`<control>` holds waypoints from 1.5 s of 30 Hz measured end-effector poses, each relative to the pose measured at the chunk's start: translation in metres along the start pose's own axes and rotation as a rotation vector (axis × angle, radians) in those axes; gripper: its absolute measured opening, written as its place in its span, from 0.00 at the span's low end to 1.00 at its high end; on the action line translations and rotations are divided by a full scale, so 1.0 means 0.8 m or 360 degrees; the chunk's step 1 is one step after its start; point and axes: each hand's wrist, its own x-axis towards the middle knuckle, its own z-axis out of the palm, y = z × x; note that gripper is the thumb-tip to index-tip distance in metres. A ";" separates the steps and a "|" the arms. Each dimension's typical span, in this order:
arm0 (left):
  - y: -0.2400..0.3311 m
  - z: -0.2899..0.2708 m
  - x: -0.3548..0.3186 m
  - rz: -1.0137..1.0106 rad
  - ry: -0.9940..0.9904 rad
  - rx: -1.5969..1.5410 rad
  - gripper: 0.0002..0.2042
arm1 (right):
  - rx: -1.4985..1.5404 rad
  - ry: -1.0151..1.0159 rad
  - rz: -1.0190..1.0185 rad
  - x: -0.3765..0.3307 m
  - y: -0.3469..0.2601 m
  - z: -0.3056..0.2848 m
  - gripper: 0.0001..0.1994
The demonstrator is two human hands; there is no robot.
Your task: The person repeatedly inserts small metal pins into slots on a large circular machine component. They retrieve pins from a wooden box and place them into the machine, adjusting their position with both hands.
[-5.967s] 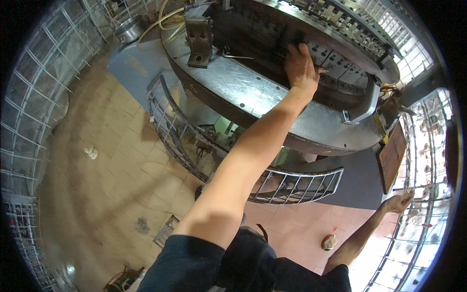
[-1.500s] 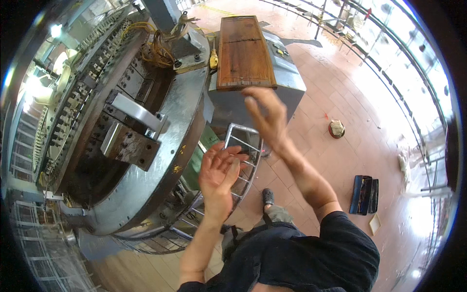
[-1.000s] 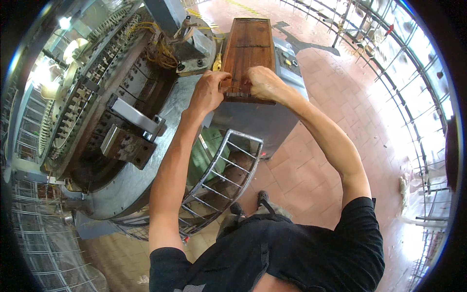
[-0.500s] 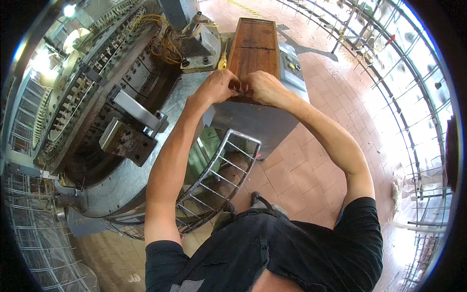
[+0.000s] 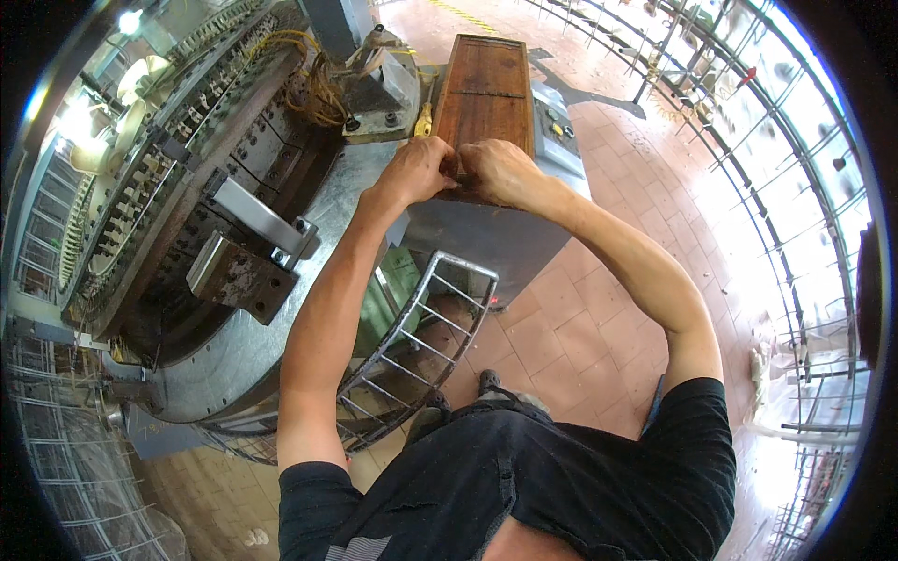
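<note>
My left hand (image 5: 419, 170) and my right hand (image 5: 501, 172) meet over the near end of a long, shallow wooden tray (image 5: 483, 77). The fingers of both are curled into pinches, fingertips close together. Whatever lies between them is too small and too hidden to make out. The tray is reddish brown with a raised rim and a dark line across it, and it rests on a grey cabinet (image 5: 486, 229). Just left of the tray, beyond my left hand, is a tool with a yellow handle (image 5: 425, 120).
On the left stands a large round machine (image 5: 201, 173) with a metal ledge and bundled yellow cables (image 5: 323, 89). Below my forearms curves a metal guard rail (image 5: 412, 327). A panel with buttons (image 5: 558, 131) adjoins the tray's right side. Wire racks (image 5: 790, 243) arc along the right.
The whole view has shifted slightly left. Both hands stay at the tray's near end with fingers pinched, with only small finger movement.
</note>
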 end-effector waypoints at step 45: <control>0.026 0.019 0.049 -0.0226 0.1259 -0.1450 0.19 | 0.1257 0.0436 -0.0067 0.025 0.062 -0.024 0.16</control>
